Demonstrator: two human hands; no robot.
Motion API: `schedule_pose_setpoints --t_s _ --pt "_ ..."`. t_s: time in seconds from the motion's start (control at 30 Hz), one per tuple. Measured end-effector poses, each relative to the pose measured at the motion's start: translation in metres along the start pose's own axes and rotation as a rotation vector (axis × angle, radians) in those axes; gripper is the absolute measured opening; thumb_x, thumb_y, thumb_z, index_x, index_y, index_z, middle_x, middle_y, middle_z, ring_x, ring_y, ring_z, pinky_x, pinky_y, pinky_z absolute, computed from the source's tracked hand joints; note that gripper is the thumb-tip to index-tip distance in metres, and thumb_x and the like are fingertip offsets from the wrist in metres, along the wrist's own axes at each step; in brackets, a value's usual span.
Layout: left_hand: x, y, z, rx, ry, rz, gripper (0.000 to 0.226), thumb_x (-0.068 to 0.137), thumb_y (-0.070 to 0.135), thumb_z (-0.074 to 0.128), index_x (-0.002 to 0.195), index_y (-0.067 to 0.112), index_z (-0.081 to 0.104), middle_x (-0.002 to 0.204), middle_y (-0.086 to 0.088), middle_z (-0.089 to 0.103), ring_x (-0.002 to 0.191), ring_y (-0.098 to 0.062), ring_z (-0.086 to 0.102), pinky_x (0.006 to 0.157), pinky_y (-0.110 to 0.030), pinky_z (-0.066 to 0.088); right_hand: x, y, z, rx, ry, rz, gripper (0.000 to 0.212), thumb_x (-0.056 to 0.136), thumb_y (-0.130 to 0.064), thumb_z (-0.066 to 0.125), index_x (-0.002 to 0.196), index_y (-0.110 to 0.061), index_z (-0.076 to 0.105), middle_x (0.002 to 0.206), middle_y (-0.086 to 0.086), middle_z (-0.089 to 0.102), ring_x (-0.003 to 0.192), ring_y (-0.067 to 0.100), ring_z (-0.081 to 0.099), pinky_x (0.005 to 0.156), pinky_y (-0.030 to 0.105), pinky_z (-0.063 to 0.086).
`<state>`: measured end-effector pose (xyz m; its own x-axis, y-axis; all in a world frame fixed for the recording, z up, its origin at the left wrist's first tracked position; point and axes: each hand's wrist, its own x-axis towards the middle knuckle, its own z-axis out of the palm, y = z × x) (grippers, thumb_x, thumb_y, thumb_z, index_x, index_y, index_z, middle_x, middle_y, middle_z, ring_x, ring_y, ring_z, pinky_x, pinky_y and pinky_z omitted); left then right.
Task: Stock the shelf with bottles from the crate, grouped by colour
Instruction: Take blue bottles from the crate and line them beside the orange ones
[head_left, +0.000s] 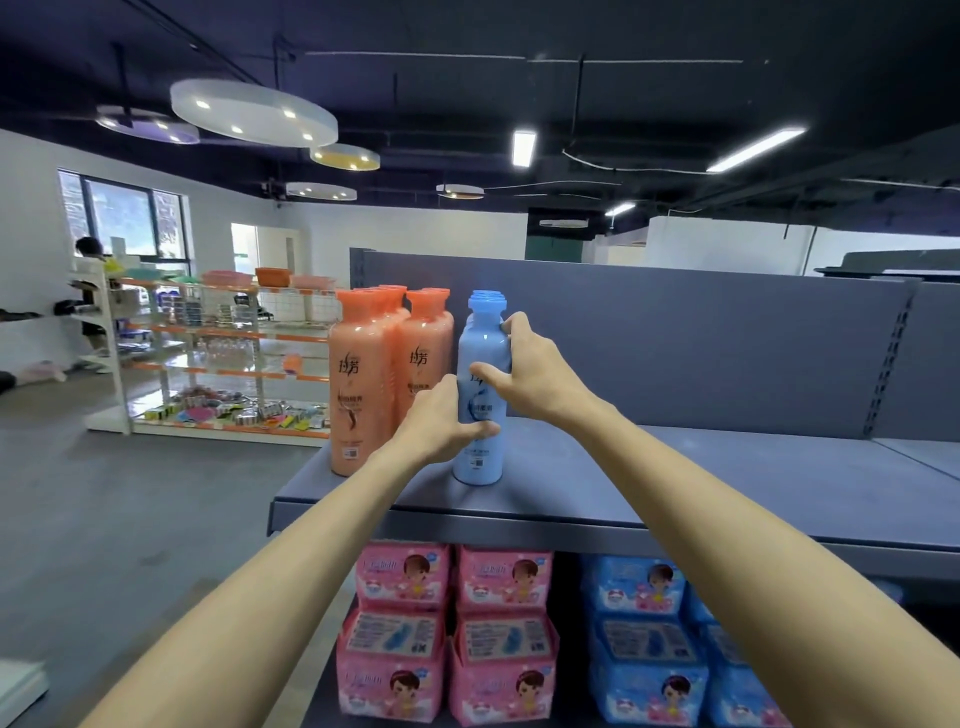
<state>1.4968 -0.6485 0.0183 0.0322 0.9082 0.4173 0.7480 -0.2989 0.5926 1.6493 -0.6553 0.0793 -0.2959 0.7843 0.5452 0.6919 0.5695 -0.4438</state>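
Note:
A blue bottle stands upright on the grey top shelf, with more blue caps showing right behind it. My left hand grips its lower body from the left. My right hand wraps around its upper body from the right. To the left, several orange bottles stand in two rows on the same shelf. The crate is out of view.
The shelf's grey back panel rises behind the bottles. Pink packs and blue packs fill the shelf below. A white-and-orange rack of goods stands at the left, across open floor. A person stands far left.

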Motion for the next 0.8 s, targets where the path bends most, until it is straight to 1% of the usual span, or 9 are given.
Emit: schedule_pose_setpoints --t_s 0.17,0.33,0.43,0.47,0.53,0.57,0.6,0.7,0.8 --pt "0.008 -0.008 0.002 -0.027 -0.007 0.016 0.055 0.076 0.046 0.077 0.111 0.012 0.051 0.108 -0.001 0.063 0.101 -0.021 0.057 0.082 -0.039 0.051 0.007 0.007 0.006 -0.015 0.010 -0.014 0.041 0.091 -0.035 0.065 0.112 -0.015 0.036 0.102 0.010 0.060 0.088 0.029 0.061 0.076 0.047 0.055" --pt "0.004 -0.006 0.003 -0.039 0.006 0.029 0.053 0.078 0.043 0.077 0.110 0.010 0.051 0.106 -0.002 0.062 0.098 -0.021 0.055 0.070 -0.029 0.043 0.007 0.009 0.009 -0.013 0.012 -0.003 0.042 0.092 -0.035 0.064 0.115 -0.016 0.035 0.106 0.011 0.059 0.090 0.029 0.060 0.074 0.047 0.057" --pt "-0.002 -0.001 0.000 -0.019 0.016 0.002 0.051 0.077 0.046 0.077 0.106 0.012 0.053 0.100 0.000 0.061 0.091 -0.018 0.055 0.062 -0.023 0.039 0.002 0.007 0.010 0.011 0.016 0.013 0.048 0.093 -0.036 0.063 0.126 -0.013 0.036 0.116 0.012 0.060 0.097 0.028 0.060 0.081 0.043 0.055" --pt "-0.006 -0.001 0.000 -0.010 0.031 -0.013 0.051 0.076 0.048 0.077 0.105 0.013 0.054 0.099 0.000 0.062 0.090 -0.018 0.056 0.063 -0.024 0.042 -0.001 0.007 0.010 0.035 0.020 0.017 0.053 0.094 -0.036 0.063 0.133 -0.013 0.035 0.120 0.011 0.059 0.101 0.027 0.059 0.085 0.041 0.054" --pt "-0.018 -0.005 0.001 0.022 0.082 -0.023 0.053 0.074 0.051 0.076 0.107 0.014 0.056 0.102 0.000 0.064 0.095 -0.020 0.060 0.076 -0.034 0.051 -0.010 0.010 0.008 0.093 0.044 0.027 0.061 0.094 -0.037 0.063 0.143 -0.016 0.034 0.128 0.007 0.059 0.111 0.023 0.059 0.091 0.036 0.051" --pt "-0.027 -0.007 0.002 0.043 0.111 -0.017 0.056 0.074 0.052 0.076 0.111 0.015 0.056 0.104 0.000 0.065 0.097 -0.021 0.061 0.082 -0.039 0.052 -0.017 0.012 0.007 0.117 0.058 0.038 0.063 0.094 -0.038 0.064 0.145 -0.018 0.033 0.131 0.005 0.058 0.114 0.020 0.059 0.092 0.033 0.049" --pt "-0.036 -0.010 0.004 0.064 0.139 -0.003 0.058 0.074 0.051 0.076 0.114 0.015 0.055 0.105 -0.001 0.066 0.097 -0.021 0.062 0.085 -0.041 0.052 -0.023 0.015 0.006 0.122 0.064 0.049 0.065 0.093 -0.039 0.065 0.146 -0.019 0.033 0.135 0.004 0.056 0.116 0.019 0.058 0.093 0.031 0.048" --pt "-0.058 -0.008 0.004 0.117 0.187 0.064 0.059 0.076 0.048 0.075 0.120 0.015 0.053 0.107 -0.002 0.067 0.098 -0.021 0.064 0.086 -0.042 0.053 -0.034 0.018 -0.001 -0.011 0.045 0.038 0.067 0.093 -0.041 0.066 0.146 -0.017 0.034 0.140 0.007 0.053 0.125 0.025 0.053 0.098 0.035 0.044" --pt "-0.079 0.004 0.002 0.136 0.217 0.134 0.052 0.080 0.044 0.073 0.120 0.016 0.053 0.108 -0.001 0.067 0.098 -0.019 0.064 0.084 -0.040 0.053 -0.047 0.015 -0.009 -0.222 0.021 -0.018 0.061 0.093 -0.043 0.063 0.141 -0.016 0.039 0.132 0.009 0.057 0.119 0.029 0.055 0.095 0.041 0.048"
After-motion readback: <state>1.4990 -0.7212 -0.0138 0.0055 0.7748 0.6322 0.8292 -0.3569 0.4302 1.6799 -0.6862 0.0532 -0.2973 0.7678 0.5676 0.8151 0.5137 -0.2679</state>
